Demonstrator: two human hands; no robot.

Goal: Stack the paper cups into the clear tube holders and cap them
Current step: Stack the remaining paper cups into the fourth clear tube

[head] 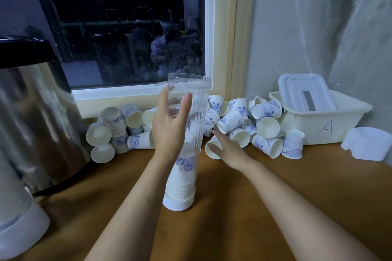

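the wooden table [212, 229] is carrying a steel urn [31, 112] at far left and, near the middle, the clear tube [192, 112] standing upright w/ nested cups [182, 178] sitting in its lower part. loose paper cups [230, 121] are lying piled along the wall behind it. the left hand [169, 127] is curling round the tube's upper part; the right hand [230, 150] is resting on one cup [211, 151] lying sideways just beside the tube, can't tell if pinching.

You work in dim, bluish light; ceiling lamps reflect in the dark window [118, 27]. Glare streaks the steel urn [38, 108] at the left edge of the table [244, 197]. Wide-angle distortion bends the borders.
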